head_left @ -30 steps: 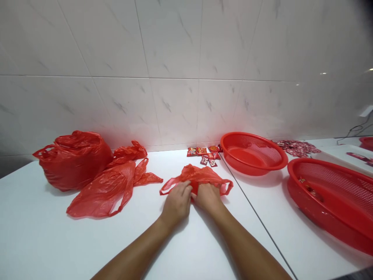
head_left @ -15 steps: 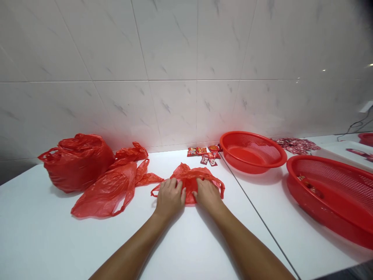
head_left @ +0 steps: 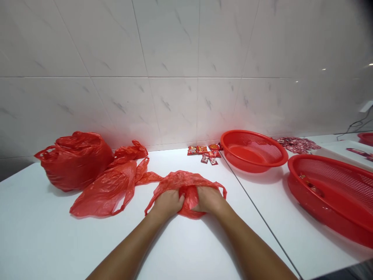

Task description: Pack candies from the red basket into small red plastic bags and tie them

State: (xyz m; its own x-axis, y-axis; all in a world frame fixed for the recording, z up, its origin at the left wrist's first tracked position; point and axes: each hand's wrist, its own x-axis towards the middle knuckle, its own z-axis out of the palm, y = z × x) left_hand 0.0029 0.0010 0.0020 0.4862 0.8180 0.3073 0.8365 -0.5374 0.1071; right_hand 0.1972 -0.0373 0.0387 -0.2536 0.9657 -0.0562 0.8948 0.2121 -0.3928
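A thin red plastic bag (head_left: 186, 178) lies on the white table in front of me, its mouth facing me. My left hand (head_left: 169, 202) reaches into the left side of the mouth; its thumb shows, while its other fingers are covered by the plastic. On the other side, my right hand (head_left: 210, 199) is also inside, thumb pointing inward and fingers hidden under the film. Loop handles of the bag lie around the outside of both wrists. Red plastic shows between the two hands.
On the left stand a bulging red bag (head_left: 78, 161) and a flat red bag (head_left: 105, 190). Small red snack packets (head_left: 202, 149) lie near the wall. To the right are a round red basket (head_left: 253, 165) and a larger red basket (head_left: 329, 210). A seam crosses the table.
Both hands have pushed from the bag's near edge into its mouth. The plastic now covers the fingers, and the bag has spread wider and closer to me.
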